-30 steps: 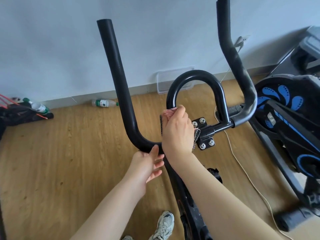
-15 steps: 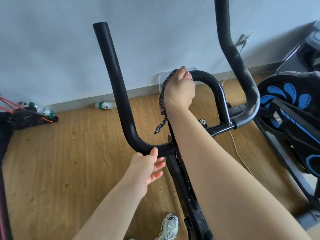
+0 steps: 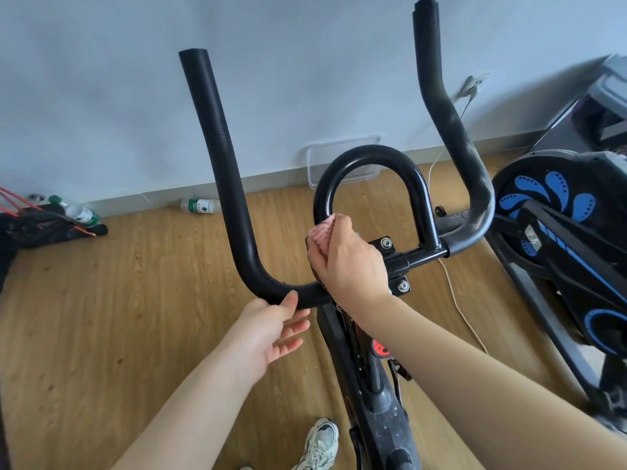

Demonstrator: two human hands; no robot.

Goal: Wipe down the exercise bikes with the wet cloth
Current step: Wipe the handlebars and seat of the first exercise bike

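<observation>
A black exercise bike stands in front of me with its handlebars (image 3: 224, 184) rising left and right and a centre loop (image 3: 373, 157) between them. My right hand (image 3: 349, 262) grips a pink cloth (image 3: 322, 232) wrapped round the lower left foot of the loop, near the bolted clamp (image 3: 397, 262). A dark mesh edge of the cloth shows under the hand. My left hand (image 3: 271, 327) touches the underside of the left bar's bend with the thumb up against it and the fingers held out straight. The right bar (image 3: 464, 157) looks dusty.
A second bike with a blue-patterned flywheel cover (image 3: 556, 212) stands close on the right. A cream cable (image 3: 461, 310) runs across the wood floor to a wall socket. Two plastic bottles (image 3: 200, 205) and a dark bag (image 3: 40, 225) lie by the wall. My shoe (image 3: 320, 442) is below.
My right hand slid the cloth from the top left of the centre loop down to its lower left foot. The left hand stayed at the bar's bend. The view tilted slightly.
</observation>
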